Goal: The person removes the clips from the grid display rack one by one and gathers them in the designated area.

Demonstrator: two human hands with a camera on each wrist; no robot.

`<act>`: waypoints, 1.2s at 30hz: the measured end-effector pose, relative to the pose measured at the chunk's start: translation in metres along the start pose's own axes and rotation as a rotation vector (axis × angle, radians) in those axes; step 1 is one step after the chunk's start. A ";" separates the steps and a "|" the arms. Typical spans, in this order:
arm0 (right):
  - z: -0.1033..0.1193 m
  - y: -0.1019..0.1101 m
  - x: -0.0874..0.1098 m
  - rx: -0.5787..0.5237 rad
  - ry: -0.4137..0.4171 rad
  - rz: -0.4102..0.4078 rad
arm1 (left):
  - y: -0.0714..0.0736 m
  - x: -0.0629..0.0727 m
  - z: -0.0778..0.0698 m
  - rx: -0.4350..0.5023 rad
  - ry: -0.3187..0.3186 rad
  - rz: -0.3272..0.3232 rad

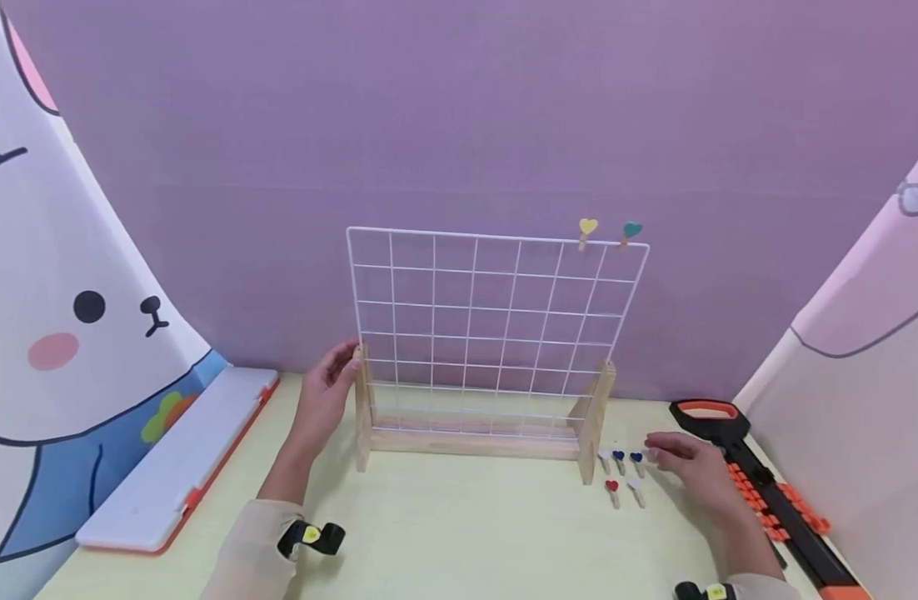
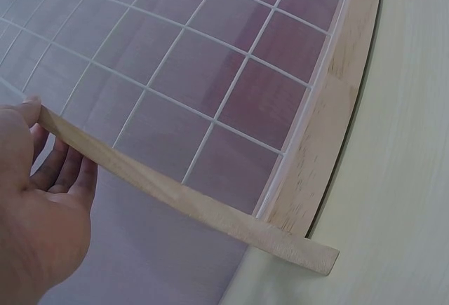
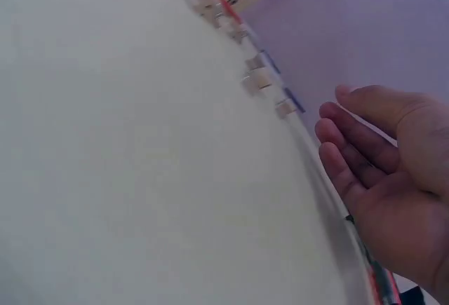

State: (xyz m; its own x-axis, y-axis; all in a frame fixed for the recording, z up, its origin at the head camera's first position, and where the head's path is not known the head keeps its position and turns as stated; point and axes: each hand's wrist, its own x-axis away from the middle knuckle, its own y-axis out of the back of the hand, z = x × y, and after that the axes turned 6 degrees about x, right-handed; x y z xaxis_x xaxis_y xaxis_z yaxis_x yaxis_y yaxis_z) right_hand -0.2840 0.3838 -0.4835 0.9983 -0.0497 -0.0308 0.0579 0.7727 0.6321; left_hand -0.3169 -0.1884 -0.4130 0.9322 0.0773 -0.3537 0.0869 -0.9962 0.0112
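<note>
A white wire grid (image 1: 489,304) stands upright in a wooden stand (image 1: 474,443). My left hand (image 1: 326,392) pinches the top of the stand's left post (image 2: 189,196), thumb at its upper end and fingers behind it in the left wrist view. Clipped on the grid's top edge near the right corner are a yellow heart clothespin (image 1: 587,229) and a teal heart clothespin (image 1: 631,231). My right hand (image 1: 695,471), fingers loosely bent and nothing between them, hovers beside small heart clothespins: blue (image 1: 636,461), red (image 1: 612,489) and white (image 1: 636,489).
On the left of the pale table (image 1: 459,525) lies a long white case (image 1: 177,458) with an orange edge. A black and orange toy-like tool (image 1: 774,483) lies at the right, partly behind my right arm. A purple backdrop (image 1: 459,125) rises behind the grid.
</note>
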 end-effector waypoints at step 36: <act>0.253 0.120 -0.010 -0.340 0.469 -0.201 | 0.000 0.001 0.001 0.007 -0.011 0.007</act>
State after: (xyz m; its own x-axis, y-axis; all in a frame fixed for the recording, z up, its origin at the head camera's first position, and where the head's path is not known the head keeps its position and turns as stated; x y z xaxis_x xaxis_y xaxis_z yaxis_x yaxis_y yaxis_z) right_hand -0.2889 0.3175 -0.2114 0.8601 0.0088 -0.5101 0.1675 0.9396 0.2987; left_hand -0.3161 -0.1880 -0.4148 0.9288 0.0697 -0.3639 0.0777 -0.9969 0.0074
